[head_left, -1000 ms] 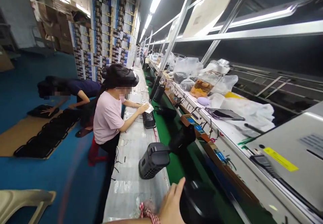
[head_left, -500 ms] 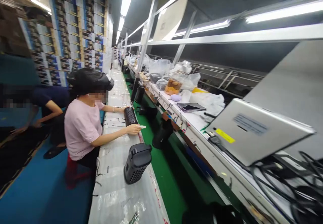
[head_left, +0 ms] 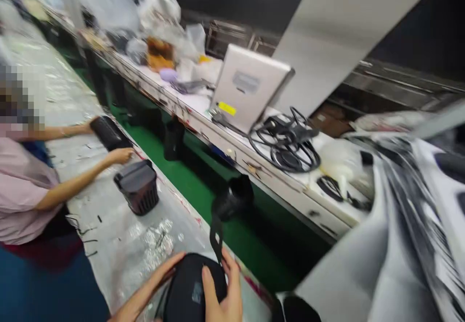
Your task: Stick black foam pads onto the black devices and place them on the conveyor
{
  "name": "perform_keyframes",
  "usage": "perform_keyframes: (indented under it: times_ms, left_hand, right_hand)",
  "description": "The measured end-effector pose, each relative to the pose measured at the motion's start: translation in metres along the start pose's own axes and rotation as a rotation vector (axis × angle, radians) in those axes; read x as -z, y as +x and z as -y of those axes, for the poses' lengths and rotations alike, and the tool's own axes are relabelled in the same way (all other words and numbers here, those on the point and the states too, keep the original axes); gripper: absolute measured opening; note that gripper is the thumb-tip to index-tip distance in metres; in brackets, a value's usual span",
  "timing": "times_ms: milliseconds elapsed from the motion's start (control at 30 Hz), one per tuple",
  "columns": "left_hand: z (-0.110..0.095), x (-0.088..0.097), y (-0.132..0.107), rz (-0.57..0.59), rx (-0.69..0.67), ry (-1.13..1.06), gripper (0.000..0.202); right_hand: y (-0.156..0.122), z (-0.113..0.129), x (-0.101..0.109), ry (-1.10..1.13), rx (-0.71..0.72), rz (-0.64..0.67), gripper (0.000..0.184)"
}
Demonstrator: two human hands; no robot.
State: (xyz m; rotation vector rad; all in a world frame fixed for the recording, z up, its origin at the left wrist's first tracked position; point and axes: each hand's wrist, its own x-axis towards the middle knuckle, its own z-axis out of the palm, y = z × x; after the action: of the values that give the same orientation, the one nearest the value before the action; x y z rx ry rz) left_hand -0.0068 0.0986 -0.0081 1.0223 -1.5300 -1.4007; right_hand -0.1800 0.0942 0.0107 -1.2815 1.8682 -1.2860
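Note:
Both my hands are at the bottom edge, around a black rounded speaker (head_left: 189,288) that rests on the plastic-covered bench (head_left: 123,249). My left hand (head_left: 156,281) lies along its left side. My right hand (head_left: 225,295) grips its right side, thumb on top. A black strap (head_left: 217,235) rises from the speaker past my right fingers. The picture is blurred by motion.
A black grilled speaker (head_left: 137,186) stands further up the bench. A co-worker in a pink shirt (head_left: 22,191) reaches toward another black unit (head_left: 109,133). A green conveyor belt (head_left: 189,181) carries a black speaker (head_left: 232,198). Beyond it are a grey case (head_left: 250,87) and coiled cables (head_left: 286,143).
The view has swung right and down. Both my hands have come into view holding the black speaker at the bench's near end. The co-worker has shifted to the left edge.

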Motion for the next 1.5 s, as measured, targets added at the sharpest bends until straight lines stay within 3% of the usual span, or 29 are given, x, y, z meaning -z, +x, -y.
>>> perform_keyframes:
  times_ms: [67, 133, 233, 300, 400, 500, 633, 733, 867, 1167, 1500]
  left_hand:
    - [-0.015, -0.007, -0.006, 0.026, -0.018, 0.216, 0.084]
    - [-0.025, -0.011, -0.007, -0.012, 0.037, 0.432, 0.080]
    - [-0.028, -0.012, -0.004, -0.059, 0.023, 0.548, 0.073]
    - [-0.026, -0.012, -0.003, -0.093, -0.030, 0.575, 0.073]
    - [-0.021, -0.014, -0.006, -0.052, -0.200, 0.574, 0.078]
    - [-0.015, -0.021, -0.013, 0.036, -0.371, 0.495, 0.084]
    - [-0.009, -0.033, -0.022, 0.009, -0.322, 0.431, 0.099]
    - [-0.008, -0.037, -0.026, 0.003, -0.295, 0.415, 0.106]
    - [-0.007, -0.038, -0.028, 0.040, -0.348, 0.376, 0.110]
    - [-0.010, -0.043, -0.036, 0.013, -0.349, 0.415, 0.114]
    - [-0.011, -0.043, -0.037, -0.002, -0.402, 0.450, 0.108]
  right_hand:
    - [0.001, -0.003, 0.000, 0.146, -0.073, 0.034, 0.052]
    - [0.001, 0.000, 0.009, 0.281, -0.121, 0.024, 0.049]
    - [0.004, 0.023, 0.033, 0.423, -0.114, -0.210, 0.042]
    - [0.005, 0.046, 0.054, 0.519, -0.196, -0.294, 0.047]
    - [0.003, 0.074, 0.081, 0.603, -0.452, -0.138, 0.068]
    - [-0.010, 0.083, 0.094, 0.468, -0.553, 0.058, 0.091]
    - [-0.039, 0.078, 0.088, 0.247, -0.555, 0.234, 0.058]
    - [-0.056, 0.077, 0.078, 0.204, -0.587, 0.220, 0.043]
    - [-0.065, 0.083, 0.068, -0.061, -0.622, 0.093, 0.048]
    - [-0.068, 0.101, 0.062, -0.382, -0.673, 0.047, 0.042]
    - [-0.073, 0.102, 0.059, -0.329, -0.681, 0.027, 0.040]
